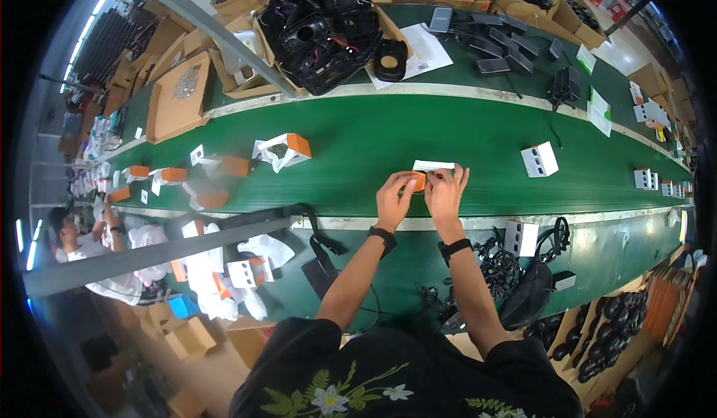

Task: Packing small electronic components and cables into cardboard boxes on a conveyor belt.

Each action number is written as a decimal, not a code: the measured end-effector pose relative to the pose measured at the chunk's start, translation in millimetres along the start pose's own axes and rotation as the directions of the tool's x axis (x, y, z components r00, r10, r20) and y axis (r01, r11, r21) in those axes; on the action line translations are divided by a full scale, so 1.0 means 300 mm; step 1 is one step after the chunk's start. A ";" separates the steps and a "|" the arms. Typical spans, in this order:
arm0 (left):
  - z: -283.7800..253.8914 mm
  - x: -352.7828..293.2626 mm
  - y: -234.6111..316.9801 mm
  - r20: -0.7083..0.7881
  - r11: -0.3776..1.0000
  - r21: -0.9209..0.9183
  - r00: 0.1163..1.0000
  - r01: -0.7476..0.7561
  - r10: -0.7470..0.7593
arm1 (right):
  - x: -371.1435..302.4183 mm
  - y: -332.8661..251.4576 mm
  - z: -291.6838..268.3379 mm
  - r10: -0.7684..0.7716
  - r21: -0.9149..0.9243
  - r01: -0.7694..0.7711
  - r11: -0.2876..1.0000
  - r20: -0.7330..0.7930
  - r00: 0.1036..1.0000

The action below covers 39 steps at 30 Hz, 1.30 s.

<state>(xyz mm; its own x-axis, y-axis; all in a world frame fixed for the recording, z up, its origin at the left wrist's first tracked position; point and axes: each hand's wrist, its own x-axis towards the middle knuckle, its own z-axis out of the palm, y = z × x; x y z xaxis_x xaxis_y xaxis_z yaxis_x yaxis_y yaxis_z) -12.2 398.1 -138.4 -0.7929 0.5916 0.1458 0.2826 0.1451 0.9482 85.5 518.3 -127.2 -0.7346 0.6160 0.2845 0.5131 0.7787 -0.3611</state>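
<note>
The left hand point(394, 198) is pinching a small orange box point(420, 182) over the green belt point(366, 130) — the right hand point(446, 195) is holding its right side. A white box point(539, 160) is sitting well apart, farther right.

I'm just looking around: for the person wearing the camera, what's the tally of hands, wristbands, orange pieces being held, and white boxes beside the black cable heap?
Hands: 2 (left hand, right hand)
Dark wristbands: 2 (left wristband, right wristband)
Held orange piece: 1
White box beside the black cable heap: 1
Total: 6
</note>
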 end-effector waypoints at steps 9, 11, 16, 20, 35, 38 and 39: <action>0.084 0.146 0.083 0.008 0.988 -0.089 0.992 0.123 -0.123 | -0.164 0.108 -0.027 0.357 0.668 -0.139 0.731 -0.201 0.912; 0.038 0.144 0.038 0.333 0.990 -0.059 0.932 -0.129 0.141 | -0.164 0.114 -0.044 -0.106 0.248 0.145 0.958 -0.164 0.981; -0.032 0.096 0.049 0.518 0.773 0.168 0.722 -0.612 0.458 | -0.177 0.191 -0.072 -0.160 0.309 0.202 0.929 -0.158 0.974; -0.004 0.122 0.018 0.536 0.783 0.160 0.719 -0.601 0.442 | -0.199 0.218 -0.066 0.149 0.439 -0.044 0.897 -0.206 0.967; 0.058 0.086 -0.011 0.618 0.754 0.166 0.663 -0.636 0.423 | -0.111 0.296 -0.167 -0.326 0.182 0.321 0.929 0.000 0.945; 0.092 0.041 0.011 0.379 0.835 0.199 0.826 -0.514 0.418 | -0.089 0.302 -0.139 -0.314 0.097 0.308 0.946 0.056 0.948; 0.104 0.020 0.000 0.250 0.932 0.151 0.925 -0.331 0.288 | -0.082 0.288 -0.130 -0.317 0.097 0.311 0.946 0.055 0.947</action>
<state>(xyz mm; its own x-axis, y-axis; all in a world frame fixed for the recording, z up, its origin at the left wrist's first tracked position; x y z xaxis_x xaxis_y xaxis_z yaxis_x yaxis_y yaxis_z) -0.2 426.2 -146.4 -0.5172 0.7867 0.3370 0.6071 0.0597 0.7924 165.2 575.0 -130.9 -0.8826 0.3300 0.3349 0.2138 0.9161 -0.3391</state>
